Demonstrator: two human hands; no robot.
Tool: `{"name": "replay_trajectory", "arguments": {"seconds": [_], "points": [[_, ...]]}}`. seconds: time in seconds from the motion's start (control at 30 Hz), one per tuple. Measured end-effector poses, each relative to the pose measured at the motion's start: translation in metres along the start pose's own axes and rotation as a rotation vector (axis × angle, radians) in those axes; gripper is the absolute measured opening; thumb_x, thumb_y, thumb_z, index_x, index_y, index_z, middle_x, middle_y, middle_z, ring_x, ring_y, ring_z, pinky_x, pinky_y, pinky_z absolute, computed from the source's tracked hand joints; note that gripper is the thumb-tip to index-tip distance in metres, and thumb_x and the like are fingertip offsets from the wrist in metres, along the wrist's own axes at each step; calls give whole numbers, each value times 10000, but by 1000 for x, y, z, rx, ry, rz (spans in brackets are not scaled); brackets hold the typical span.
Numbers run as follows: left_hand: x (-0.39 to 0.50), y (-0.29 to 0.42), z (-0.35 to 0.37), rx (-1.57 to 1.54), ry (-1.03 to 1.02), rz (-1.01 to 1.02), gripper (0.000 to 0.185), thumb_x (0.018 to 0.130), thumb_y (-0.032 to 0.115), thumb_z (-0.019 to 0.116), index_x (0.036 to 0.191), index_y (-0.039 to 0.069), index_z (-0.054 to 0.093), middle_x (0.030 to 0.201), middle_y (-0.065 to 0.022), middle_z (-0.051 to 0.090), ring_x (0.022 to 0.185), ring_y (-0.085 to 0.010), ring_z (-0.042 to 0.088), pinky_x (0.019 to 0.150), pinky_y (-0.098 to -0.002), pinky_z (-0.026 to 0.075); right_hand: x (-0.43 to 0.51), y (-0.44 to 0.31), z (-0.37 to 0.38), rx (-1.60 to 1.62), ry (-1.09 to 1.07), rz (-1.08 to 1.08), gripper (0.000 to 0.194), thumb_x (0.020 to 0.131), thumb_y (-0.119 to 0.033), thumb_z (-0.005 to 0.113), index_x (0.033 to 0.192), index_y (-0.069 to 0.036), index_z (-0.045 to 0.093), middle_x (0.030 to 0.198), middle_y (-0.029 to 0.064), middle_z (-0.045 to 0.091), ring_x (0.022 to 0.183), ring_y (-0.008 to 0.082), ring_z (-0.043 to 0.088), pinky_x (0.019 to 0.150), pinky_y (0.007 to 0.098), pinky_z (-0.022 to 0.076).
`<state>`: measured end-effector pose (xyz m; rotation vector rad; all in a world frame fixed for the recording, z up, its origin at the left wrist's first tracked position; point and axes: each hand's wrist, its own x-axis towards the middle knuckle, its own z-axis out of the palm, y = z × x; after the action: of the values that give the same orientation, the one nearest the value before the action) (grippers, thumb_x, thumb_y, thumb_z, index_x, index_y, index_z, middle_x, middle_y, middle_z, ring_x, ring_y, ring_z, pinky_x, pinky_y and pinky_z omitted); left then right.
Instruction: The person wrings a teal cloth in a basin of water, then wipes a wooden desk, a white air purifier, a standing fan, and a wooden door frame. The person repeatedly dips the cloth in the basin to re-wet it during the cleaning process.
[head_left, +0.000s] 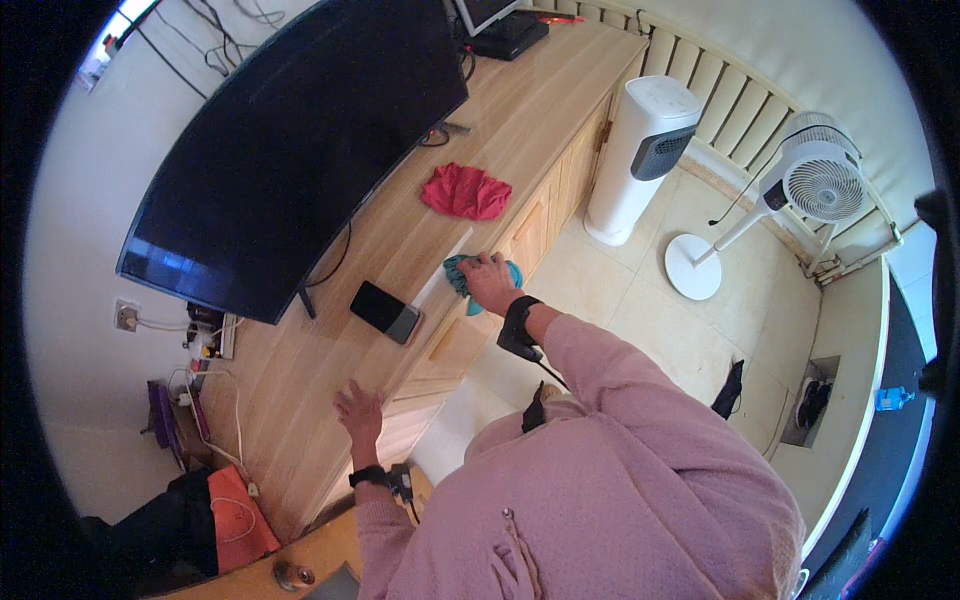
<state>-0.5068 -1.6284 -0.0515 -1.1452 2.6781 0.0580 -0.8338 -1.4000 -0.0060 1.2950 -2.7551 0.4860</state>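
My right hand (491, 283) grips a crumpled teal cloth (455, 274) at the front edge of the wooden cabinet top (289, 382). Beyond it on the wood lies a crumpled red cloth (466, 193). My left hand (360, 412) is at the near edge of the top, fingers spread, holding nothing. Between my hands, a smartphone (386, 312) lies with its dark screen up. A pale strip (442, 266) shows on the wood beside the teal cloth.
A large flat-screen television (300, 150) stands along the wall side. Cables and a power strip (228, 336) are at the left, near a red bag (241, 517). A white tower appliance (641, 157) and a white pedestal fan (821, 184) stand on the tiled floor at the right.
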Motion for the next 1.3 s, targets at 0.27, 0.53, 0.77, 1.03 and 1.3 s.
{"name": "replay_trajectory", "arguments": {"seconds": [0.27, 0.53, 0.77, 1.03, 1.3], "points": [[16, -28, 32, 63, -58, 32, 769, 871, 532, 441, 1429, 88, 150, 1427, -311, 126, 1306, -494, 151, 1027, -598, 195, -82, 176, -18, 150, 22, 615, 253, 838, -263, 498, 1005, -89, 576, 941, 151, 642, 911, 340, 593, 813, 458, 428], [-5, -4, -31, -54, -126, 18, 681, 886, 445, 464, 1414, 99, 209, 1385, -239, 306, 1279, -404, 287, 1015, -528, 273, -398, 254, 47, 651, 385, 1424, 354, 731, -237, 567, 970, 18, 611, 856, 243, 634, 804, 379, 615, 719, 434, 478], [42, 175, -214, -736, 496, 366, 310, 840, 278, 621, 946, -13, 620, 891, -137, 625, 824, -325, 590, 792, -387, 466, -504, 195, 32, 500, 534, 1669, 348, 757, -216, 587, 1006, 26, 583, 894, 222, 631, 852, 355, 606, 742, 405, 472], [28, 359, -366, 1428, 1619, -1691, 278, 848, 294, 613, 926, 27, 627, 904, -126, 618, 813, -255, 591, 742, -358, 479, -386, 207, -15, 801, 714, 1618, 331, 805, -171, 582, 1075, 19, 562, 915, 134, 636, 844, 213, 595, 752, 330, 468], [76, 445, -429, 1270, 1492, -2115, 292, 847, 306, 614, 929, 26, 627, 916, -131, 615, 802, -260, 586, 721, -362, 474, -252, 236, -103, 990, 756, 1419, 282, 866, -186, 542, 1085, -8, 548, 951, 36, 590, 862, 115, 524, 786, 268, 431]]}}
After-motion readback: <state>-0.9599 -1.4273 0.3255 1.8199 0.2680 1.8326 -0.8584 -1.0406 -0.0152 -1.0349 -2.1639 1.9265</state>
